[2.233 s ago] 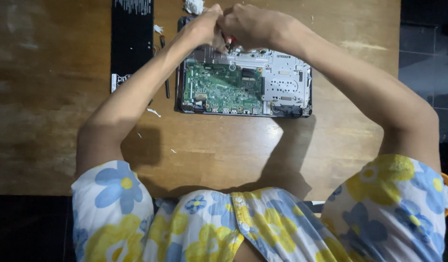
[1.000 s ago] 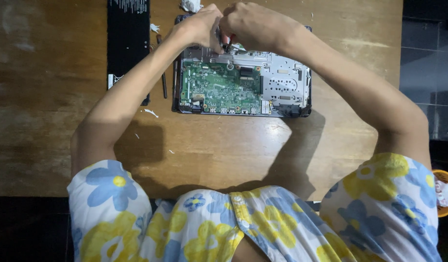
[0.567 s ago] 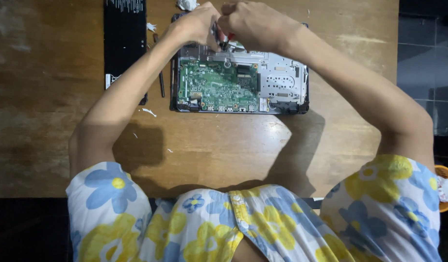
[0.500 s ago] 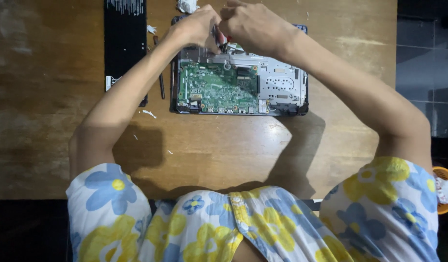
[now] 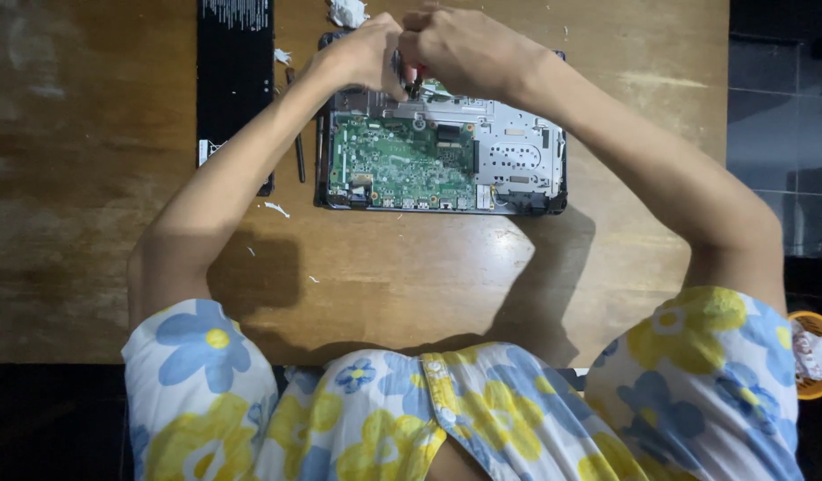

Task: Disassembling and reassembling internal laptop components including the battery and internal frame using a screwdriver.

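Overhead view, hands at the far edge of the opened laptop. I see the left hand [image 5: 362, 55] and the right hand [image 5: 460, 49] meeting knuckle to knuckle above the far rim of the opened laptop base [image 5: 442, 160], which lies flat on the wooden surface [image 5: 411, 276] a little past its middle. The right grip is closed around a small tool with a red handle [image 5: 417, 76], only a sliver of which shows between the fingers; its tip is hidden. The left grip is curled narrow against the same spot, and I cannot tell whether it pinches anything. Inside the base, the green circuit board [image 5: 397, 160] fills the left part and a silver metal plate [image 5: 518, 156] the right part; both are uncovered.

Edges and room: the near rim of the base runs parallel to the near edge of the surface, with a broad bare band of wood between them, crossed only by the shadows of the forearms. To the left of the base a thin dark rod [image 5: 296, 134] lies just beside its wall, and a long black battery pack [image 5: 235, 85] lies beside that, reaching past the top of the view. A crumpled white scrap [image 5: 347, 12] sits near the far edge, just behind the left hand. Small white flecks [image 5: 275, 209] lie near the left forearm. To the right, bare wood runs to the surface's edge, beyond which dark floor tiles [image 5: 781, 134] show.
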